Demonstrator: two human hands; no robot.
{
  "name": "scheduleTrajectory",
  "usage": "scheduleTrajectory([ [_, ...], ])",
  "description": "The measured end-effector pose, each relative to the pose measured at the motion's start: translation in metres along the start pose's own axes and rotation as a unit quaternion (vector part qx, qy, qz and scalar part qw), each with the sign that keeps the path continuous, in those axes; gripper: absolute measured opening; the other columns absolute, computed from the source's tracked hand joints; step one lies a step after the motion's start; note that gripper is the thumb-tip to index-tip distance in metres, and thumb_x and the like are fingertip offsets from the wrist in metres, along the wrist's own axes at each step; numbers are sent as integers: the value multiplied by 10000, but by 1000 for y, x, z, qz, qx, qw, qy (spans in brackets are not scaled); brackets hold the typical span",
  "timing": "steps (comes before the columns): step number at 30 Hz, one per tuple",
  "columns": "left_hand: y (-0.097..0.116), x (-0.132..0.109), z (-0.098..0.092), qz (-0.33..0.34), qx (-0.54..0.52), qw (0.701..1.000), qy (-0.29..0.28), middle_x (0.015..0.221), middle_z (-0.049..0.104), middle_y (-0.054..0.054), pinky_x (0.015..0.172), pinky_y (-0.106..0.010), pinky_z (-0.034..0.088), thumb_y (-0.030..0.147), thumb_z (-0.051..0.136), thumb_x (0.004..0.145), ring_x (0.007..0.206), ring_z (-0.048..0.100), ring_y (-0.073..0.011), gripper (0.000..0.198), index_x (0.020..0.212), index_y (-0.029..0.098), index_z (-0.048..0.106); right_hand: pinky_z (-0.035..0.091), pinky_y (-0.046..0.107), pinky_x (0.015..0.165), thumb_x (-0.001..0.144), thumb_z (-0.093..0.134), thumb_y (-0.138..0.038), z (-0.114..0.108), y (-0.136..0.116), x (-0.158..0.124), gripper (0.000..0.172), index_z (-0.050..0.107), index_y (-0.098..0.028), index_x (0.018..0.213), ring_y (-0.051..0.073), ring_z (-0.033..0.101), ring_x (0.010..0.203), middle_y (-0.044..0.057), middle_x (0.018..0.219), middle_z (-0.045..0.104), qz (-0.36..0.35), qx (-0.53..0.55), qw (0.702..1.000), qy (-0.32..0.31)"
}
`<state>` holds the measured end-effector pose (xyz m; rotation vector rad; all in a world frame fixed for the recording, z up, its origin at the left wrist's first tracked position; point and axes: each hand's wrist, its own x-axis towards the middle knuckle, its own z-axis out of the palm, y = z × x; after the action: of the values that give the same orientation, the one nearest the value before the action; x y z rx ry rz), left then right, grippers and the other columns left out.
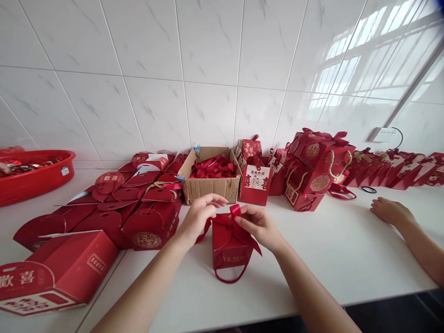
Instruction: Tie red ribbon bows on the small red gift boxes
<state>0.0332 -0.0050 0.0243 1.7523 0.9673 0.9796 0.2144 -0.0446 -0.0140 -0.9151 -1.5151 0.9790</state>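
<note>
A small red gift box with a folded, petal-like top stands on the white table in front of me. Across its top runs a red satin ribbon, looped up, with one tail hanging at the right front. My right hand pinches the ribbon by its upright loop between thumb and fingers. At the box's left top edge is my left hand, its fingers stretched over the ribbon and the thumb apart from them. A red rope handle droops from the box front onto the table.
Behind the box sits a cardboard carton of red ribbons. Red boxes crowd the left, beside a red plastic basin. Finished-looking bags stack at right. Another person's hand rests on the table.
</note>
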Motion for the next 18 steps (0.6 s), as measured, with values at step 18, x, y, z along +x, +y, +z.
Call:
scheduleTrajectory([
  [18, 11, -28, -32, -39, 184, 980, -65, 628, 536, 30, 513, -214, 342, 474, 564, 812, 572, 460, -125, 297, 694, 201, 571, 414, 238, 566, 797, 538, -181, 11, -9, -5, 90, 628, -168, 794, 128, 567, 617, 28, 754, 694, 63, -29, 998, 7],
])
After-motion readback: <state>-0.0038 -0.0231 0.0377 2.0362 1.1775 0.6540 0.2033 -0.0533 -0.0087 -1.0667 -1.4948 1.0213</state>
